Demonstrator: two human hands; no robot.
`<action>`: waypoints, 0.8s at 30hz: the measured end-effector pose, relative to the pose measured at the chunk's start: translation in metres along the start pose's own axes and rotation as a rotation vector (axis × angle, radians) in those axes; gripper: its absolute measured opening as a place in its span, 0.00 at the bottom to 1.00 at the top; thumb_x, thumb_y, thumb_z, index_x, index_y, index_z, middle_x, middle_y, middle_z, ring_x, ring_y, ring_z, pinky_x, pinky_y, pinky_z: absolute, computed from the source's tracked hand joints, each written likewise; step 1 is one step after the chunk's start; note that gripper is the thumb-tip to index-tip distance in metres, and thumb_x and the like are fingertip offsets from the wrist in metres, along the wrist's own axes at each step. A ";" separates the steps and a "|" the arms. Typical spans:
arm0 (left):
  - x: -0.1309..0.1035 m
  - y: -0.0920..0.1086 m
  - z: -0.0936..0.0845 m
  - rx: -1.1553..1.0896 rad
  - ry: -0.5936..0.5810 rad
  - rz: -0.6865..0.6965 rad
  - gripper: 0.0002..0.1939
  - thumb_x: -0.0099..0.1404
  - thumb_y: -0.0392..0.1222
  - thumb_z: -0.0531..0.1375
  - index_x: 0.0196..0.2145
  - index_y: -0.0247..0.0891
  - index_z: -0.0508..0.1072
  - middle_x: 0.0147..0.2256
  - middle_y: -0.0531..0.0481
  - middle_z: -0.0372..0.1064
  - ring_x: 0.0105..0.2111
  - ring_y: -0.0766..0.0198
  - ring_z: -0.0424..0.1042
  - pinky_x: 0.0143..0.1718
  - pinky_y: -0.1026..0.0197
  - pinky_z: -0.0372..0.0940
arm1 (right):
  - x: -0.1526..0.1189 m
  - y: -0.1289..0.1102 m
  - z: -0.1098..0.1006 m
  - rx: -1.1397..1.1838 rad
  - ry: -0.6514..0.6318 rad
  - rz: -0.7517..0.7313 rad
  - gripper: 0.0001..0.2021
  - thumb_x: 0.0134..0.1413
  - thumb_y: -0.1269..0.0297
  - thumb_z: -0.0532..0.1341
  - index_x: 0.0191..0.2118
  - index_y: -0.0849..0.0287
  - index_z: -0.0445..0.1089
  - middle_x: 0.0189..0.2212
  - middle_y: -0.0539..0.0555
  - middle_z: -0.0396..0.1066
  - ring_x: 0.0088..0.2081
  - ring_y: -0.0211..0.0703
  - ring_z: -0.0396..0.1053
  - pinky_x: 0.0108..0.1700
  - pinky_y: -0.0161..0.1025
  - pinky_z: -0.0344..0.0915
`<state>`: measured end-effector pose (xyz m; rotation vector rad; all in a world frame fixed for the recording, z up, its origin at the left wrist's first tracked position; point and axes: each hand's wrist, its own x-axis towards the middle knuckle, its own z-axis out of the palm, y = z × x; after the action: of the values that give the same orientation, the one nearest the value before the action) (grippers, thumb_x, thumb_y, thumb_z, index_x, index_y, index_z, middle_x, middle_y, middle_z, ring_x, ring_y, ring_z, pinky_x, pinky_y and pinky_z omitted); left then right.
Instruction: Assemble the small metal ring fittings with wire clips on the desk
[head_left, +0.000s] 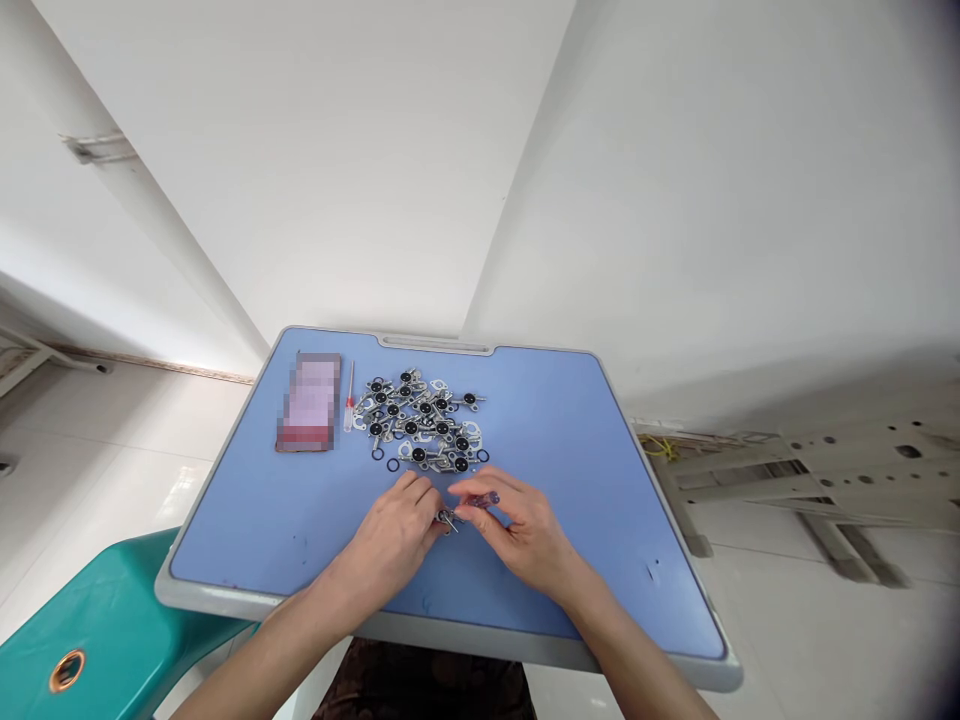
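My left hand is closed around a small metal fitting with a thin pin, just above the near middle of the table. Beside it, my right hand grips a screwdriver by its clear, dark-tinted handle. The screwdriver's tip is hidden, so I cannot tell whether it touches the fitting. Just beyond both hands lies a loose pile of similar metal fittings with round black caps. White gaskets and black rubber rings are scattered among them.
The blue table has a raised grey rim. Left of the pile lie a second screwdriver with a red and clear handle and a blurred-out rectangular item. A green stool stands at the left, and a white wall rises behind.
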<state>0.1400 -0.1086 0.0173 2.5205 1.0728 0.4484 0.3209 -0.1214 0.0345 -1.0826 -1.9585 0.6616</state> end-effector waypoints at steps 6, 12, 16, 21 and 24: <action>0.000 -0.001 0.002 -0.020 0.005 -0.002 0.05 0.65 0.35 0.56 0.30 0.36 0.64 0.30 0.49 0.65 0.34 0.58 0.64 0.35 0.56 0.64 | -0.004 0.005 0.005 -0.166 0.053 -0.116 0.14 0.59 0.68 0.57 0.50 0.54 0.61 0.28 0.49 0.70 0.28 0.38 0.68 0.32 0.36 0.67; -0.001 -0.001 0.001 -0.019 0.000 -0.016 0.04 0.63 0.34 0.58 0.31 0.37 0.64 0.31 0.49 0.66 0.35 0.58 0.64 0.35 0.56 0.64 | -0.001 0.000 -0.006 -0.167 -0.092 -0.073 0.16 0.63 0.69 0.47 0.55 0.58 0.56 0.35 0.55 0.69 0.34 0.41 0.68 0.36 0.39 0.67; 0.000 -0.001 0.000 -0.018 0.003 -0.013 0.05 0.63 0.34 0.58 0.30 0.36 0.64 0.31 0.50 0.66 0.34 0.58 0.64 0.36 0.56 0.64 | -0.001 0.002 -0.003 -0.150 0.028 -0.161 0.15 0.62 0.71 0.51 0.53 0.55 0.59 0.30 0.52 0.71 0.31 0.39 0.68 0.34 0.37 0.67; 0.000 -0.001 0.001 -0.026 0.013 -0.011 0.04 0.64 0.35 0.57 0.30 0.37 0.64 0.31 0.49 0.65 0.34 0.58 0.64 0.35 0.56 0.64 | 0.000 0.005 0.001 -0.207 0.136 -0.216 0.08 0.58 0.69 0.58 0.44 0.56 0.65 0.27 0.51 0.71 0.28 0.39 0.68 0.30 0.36 0.66; 0.000 -0.001 0.000 -0.030 0.004 -0.015 0.04 0.63 0.35 0.58 0.31 0.37 0.65 0.32 0.49 0.66 0.35 0.58 0.65 0.35 0.56 0.64 | 0.000 0.002 -0.002 -0.136 0.095 -0.201 0.12 0.61 0.71 0.53 0.48 0.57 0.64 0.33 0.54 0.73 0.35 0.40 0.71 0.35 0.37 0.68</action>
<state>0.1392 -0.1080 0.0164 2.4844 1.0783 0.4620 0.3233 -0.1201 0.0346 -0.9625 -2.0199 0.3668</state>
